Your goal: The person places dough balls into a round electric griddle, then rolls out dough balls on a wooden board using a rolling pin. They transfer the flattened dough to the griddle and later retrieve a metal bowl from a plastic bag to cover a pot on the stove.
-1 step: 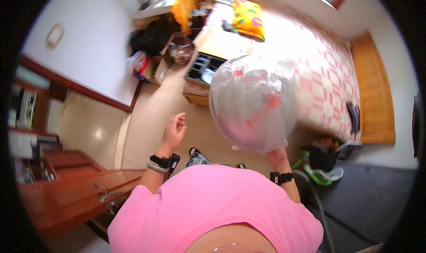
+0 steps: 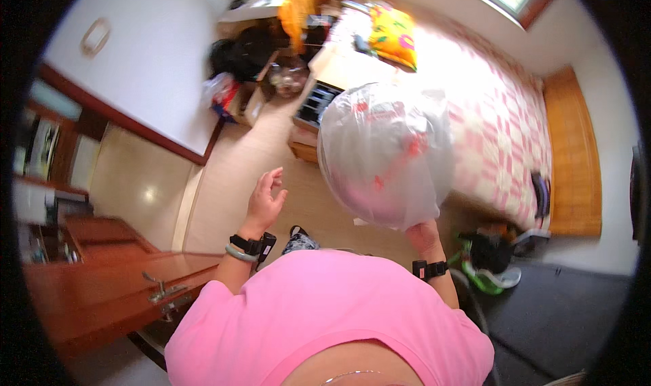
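In front of me a large round translucent plastic bag (image 2: pixel 380 149) with red print bulges out, something pinkish showing dimly inside. My right hand (image 2: pixel 422 231) grips it at its lower right, with the fingers partly hidden by the plastic. My left hand (image 2: pixel 269 196) is raised to the left of the bag, apart from it, empty, its fingers loosely bent and spread. Each wrist wears a black strapped device; a bangle also circles the left one.
A bed (image 2: pixel 498 155) with checked cover and yellow pillow (image 2: pixel 393 37) lies ahead right, beside an open box (image 2: pixel 339 64). Clutter (image 2: pixel 241 57) piles against a desk. A wooden door (image 2: pixel 102 294) is at left, dark padded surface (image 2: pixel 542 318) at lower right.
The room appears slightly shifted right in the view. My left hand and the bag sit a little higher in the picture; my right hand still grips the bag.
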`<state>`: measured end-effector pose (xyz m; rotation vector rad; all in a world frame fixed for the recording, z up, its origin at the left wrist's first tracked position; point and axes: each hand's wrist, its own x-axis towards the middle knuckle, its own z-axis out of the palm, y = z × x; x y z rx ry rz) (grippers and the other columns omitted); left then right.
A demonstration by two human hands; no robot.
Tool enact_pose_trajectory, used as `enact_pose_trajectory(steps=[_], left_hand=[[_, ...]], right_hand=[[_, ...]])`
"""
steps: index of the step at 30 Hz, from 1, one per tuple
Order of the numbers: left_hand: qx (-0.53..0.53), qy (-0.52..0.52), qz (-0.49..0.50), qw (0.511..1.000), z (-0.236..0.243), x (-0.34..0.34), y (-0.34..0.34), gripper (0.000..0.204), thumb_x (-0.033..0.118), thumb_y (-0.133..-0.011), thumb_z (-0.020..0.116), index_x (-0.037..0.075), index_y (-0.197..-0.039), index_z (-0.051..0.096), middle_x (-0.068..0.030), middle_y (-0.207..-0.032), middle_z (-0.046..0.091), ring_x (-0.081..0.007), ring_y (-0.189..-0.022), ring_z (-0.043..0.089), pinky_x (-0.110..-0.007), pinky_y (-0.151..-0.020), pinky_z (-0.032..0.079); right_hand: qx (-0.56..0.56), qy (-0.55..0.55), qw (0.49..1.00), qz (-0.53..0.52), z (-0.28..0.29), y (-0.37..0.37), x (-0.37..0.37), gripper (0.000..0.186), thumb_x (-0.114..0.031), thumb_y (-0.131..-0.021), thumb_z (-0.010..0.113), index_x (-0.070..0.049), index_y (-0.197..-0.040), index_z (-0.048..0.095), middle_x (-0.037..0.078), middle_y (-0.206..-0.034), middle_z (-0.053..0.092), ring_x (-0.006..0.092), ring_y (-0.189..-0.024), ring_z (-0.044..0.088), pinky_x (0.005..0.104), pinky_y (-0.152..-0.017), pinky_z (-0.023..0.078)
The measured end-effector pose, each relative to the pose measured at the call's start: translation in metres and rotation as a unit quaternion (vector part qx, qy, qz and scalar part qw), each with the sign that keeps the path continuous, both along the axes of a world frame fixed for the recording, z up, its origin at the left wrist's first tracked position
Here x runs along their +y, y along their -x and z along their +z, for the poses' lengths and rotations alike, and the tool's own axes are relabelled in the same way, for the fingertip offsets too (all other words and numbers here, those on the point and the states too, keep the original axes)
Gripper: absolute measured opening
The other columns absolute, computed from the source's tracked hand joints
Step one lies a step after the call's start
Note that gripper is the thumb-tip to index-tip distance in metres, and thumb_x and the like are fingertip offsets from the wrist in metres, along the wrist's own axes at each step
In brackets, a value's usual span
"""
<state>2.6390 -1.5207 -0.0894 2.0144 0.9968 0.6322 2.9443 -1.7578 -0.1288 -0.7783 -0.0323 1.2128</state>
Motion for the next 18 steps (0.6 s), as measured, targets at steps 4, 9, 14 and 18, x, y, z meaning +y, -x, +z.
enact_pose_trajectory(steps=[4,9,14,18], left_hand=[[0.019,-0.166,0.073,0.983,0.030,0.037,0.050,0.062,0.003,-0.068,0.063,0.009,-0.125,0.038,-0.0134,-0.118,0.042,-0.0292,-0.107,0.044,-0.037,-0.091,0.038],[0.116,-0.216,0.117,0.962,0.058,0.081,0.125,0.076,0.009,-0.060,0.071,0.013,-0.127,0.037,-0.0145,-0.127,0.036,-0.0327,-0.117,0.036,-0.040,-0.097,0.032],[0.108,-0.209,0.255,0.938,0.039,0.087,0.200,0.068,0.009,-0.062,0.070,0.013,-0.123,0.041,-0.0141,-0.124,0.040,-0.0327,-0.114,0.040,-0.040,-0.095,0.034],[0.025,-0.243,0.415,0.877,0.029,0.106,0.254,0.050,-0.001,-0.062,0.064,0.010,-0.108,0.052,-0.0112,-0.109,0.052,-0.0310,-0.099,0.050,-0.038,-0.085,0.042]], right_hand=[[-0.017,-0.015,0.994,0.108,0.035,0.030,0.150,0.039,0.003,-0.071,0.044,0.000,-0.109,0.049,0.009,-0.100,0.056,0.0241,-0.093,0.054,0.0392,-0.080,0.045],[0.133,-0.043,0.960,0.241,0.061,0.125,0.313,0.035,0.003,-0.070,0.044,0.001,-0.105,0.049,0.015,-0.104,0.056,0.0286,-0.092,0.054,0.0424,-0.084,0.044],[0.157,0.092,0.913,0.365,0.055,0.244,0.407,0.023,-0.004,-0.078,0.045,0.003,-0.098,0.050,0.017,-0.101,0.056,0.0283,-0.093,0.053,0.0417,-0.086,0.042],[0.186,0.033,0.822,0.537,0.072,0.338,0.472,0.023,-0.003,-0.077,0.045,0.003,-0.100,0.048,0.016,-0.102,0.055,0.0277,-0.093,0.052,0.0415,-0.087,0.042]])
